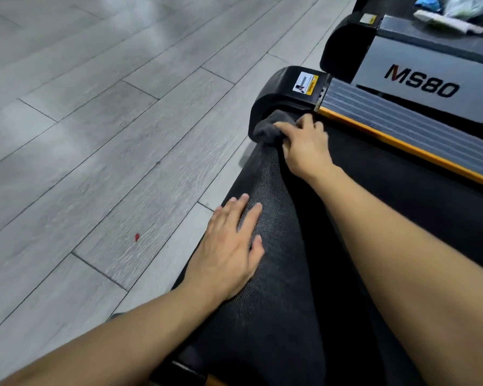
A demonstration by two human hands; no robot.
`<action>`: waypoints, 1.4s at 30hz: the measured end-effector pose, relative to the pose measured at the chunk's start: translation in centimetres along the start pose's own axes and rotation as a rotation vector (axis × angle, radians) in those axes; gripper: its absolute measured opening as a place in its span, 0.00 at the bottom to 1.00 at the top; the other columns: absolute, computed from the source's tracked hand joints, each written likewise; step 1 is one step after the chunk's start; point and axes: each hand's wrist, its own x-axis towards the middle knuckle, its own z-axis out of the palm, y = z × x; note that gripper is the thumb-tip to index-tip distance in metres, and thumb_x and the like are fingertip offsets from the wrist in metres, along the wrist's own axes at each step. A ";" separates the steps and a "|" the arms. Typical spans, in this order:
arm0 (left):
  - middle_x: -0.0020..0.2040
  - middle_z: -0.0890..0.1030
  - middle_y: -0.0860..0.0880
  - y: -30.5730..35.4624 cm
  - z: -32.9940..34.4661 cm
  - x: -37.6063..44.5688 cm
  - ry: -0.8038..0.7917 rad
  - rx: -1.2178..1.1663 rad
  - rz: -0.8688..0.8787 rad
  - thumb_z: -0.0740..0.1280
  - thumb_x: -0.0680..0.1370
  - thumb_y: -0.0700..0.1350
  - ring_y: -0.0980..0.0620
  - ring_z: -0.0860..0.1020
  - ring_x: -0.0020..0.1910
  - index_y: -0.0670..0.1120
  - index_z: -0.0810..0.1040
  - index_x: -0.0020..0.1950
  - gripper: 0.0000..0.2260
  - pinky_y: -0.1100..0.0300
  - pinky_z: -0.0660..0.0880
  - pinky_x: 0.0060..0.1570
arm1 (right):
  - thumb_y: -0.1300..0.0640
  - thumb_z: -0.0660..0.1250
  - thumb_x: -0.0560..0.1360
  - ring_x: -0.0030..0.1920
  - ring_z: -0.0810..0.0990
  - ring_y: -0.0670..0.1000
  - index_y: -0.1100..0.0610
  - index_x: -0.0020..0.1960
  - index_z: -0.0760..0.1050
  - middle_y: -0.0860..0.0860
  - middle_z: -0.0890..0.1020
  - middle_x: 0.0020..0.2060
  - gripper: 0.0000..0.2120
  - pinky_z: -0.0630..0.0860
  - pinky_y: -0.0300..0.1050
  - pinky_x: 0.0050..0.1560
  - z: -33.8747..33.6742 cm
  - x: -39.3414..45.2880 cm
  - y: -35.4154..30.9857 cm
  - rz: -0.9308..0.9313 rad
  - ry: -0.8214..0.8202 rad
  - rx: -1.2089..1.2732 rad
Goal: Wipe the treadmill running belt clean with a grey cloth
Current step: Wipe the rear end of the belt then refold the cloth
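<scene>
Fingers (287, 132) on one grey cloth (268, 128)

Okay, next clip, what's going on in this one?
A person is wiping a treadmill. The right hand holds a bunched grey cloth against the far end of the black running belt, right up by the black corner cap with the yellow sticker. The left hand lies flat, fingers straight, on the belt's rear edge nearer the camera. A second treadmill marked MS80 stands alongside, on a grey plank floor.
</scene>
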 end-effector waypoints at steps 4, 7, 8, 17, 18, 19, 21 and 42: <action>0.73 0.69 0.40 0.2 -0.7 0.2 0.123 -0.064 -0.076 0.57 0.82 0.49 0.40 0.71 0.68 0.42 0.66 0.77 0.24 0.45 0.67 0.72 | 0.53 0.63 0.76 0.53 0.71 0.63 0.44 0.66 0.74 0.58 0.73 0.57 0.19 0.73 0.58 0.52 -0.9 -7.5 -3.5 -0.114 -0.004 0.078; 0.69 0.71 0.39 0.0 -1.6 -0.9 0.222 -0.107 -0.140 0.56 0.81 0.46 0.38 0.72 0.63 0.42 0.68 0.74 0.22 0.43 0.69 0.67 | 0.53 0.64 0.73 0.51 0.72 0.62 0.44 0.66 0.74 0.57 0.73 0.54 0.21 0.73 0.58 0.49 -2.2 -13.5 -6.3 -0.145 -0.033 0.099; 0.68 0.71 0.39 -0.3 -2.0 -1.6 0.238 -0.119 -0.159 0.55 0.81 0.46 0.38 0.72 0.62 0.42 0.68 0.73 0.21 0.43 0.68 0.66 | 0.53 0.64 0.73 0.50 0.72 0.62 0.44 0.66 0.74 0.56 0.74 0.54 0.21 0.73 0.57 0.48 -2.6 -15.3 -7.0 -0.146 -0.039 0.115; 0.68 0.74 0.38 -1.4 -5.8 -8.3 -0.160 0.066 -0.338 0.56 0.82 0.57 0.34 0.70 0.67 0.44 0.72 0.72 0.24 0.43 0.65 0.67 | 0.53 0.62 0.76 0.51 0.69 0.57 0.41 0.69 0.71 0.52 0.71 0.53 0.21 0.71 0.55 0.49 -6.1 -28.1 -10.2 -0.211 -0.195 0.233; 0.69 0.74 0.38 -0.9 -6.3 -8.7 -0.197 0.097 -0.338 0.58 0.82 0.58 0.35 0.69 0.68 0.45 0.72 0.72 0.24 0.44 0.65 0.67 | 0.53 0.62 0.76 0.51 0.69 0.57 0.41 0.68 0.71 0.52 0.71 0.52 0.21 0.71 0.55 0.49 -6.5 -29.0 -10.1 -0.217 -0.218 0.230; 0.69 0.73 0.38 -0.5 -6.7 -8.9 -0.230 0.123 -0.331 0.59 0.81 0.59 0.35 0.69 0.68 0.45 0.72 0.72 0.25 0.44 0.65 0.67 | 0.52 0.62 0.76 0.50 0.69 0.56 0.40 0.68 0.71 0.51 0.70 0.52 0.20 0.71 0.55 0.49 -6.9 -29.9 -10.0 -0.222 -0.235 0.221; 0.68 0.74 0.38 0.3 -7.2 -9.4 -0.268 0.173 -0.303 0.60 0.79 0.61 0.35 0.69 0.67 0.44 0.72 0.70 0.27 0.44 0.66 0.66 | 0.52 0.62 0.76 0.50 0.69 0.56 0.39 0.67 0.70 0.50 0.70 0.53 0.20 0.72 0.54 0.49 -7.5 -31.4 -9.9 -0.227 -0.256 0.199; 0.37 0.77 0.50 12.5 -15.0 -10.6 -0.309 -0.476 0.053 0.68 0.72 0.30 0.53 0.73 0.34 0.48 0.73 0.43 0.13 0.58 0.71 0.37 | 0.49 0.73 0.72 0.55 0.79 0.49 0.45 0.63 0.74 0.51 0.79 0.55 0.20 0.74 0.48 0.63 -19.0 -37.5 -2.9 0.394 -0.071 0.772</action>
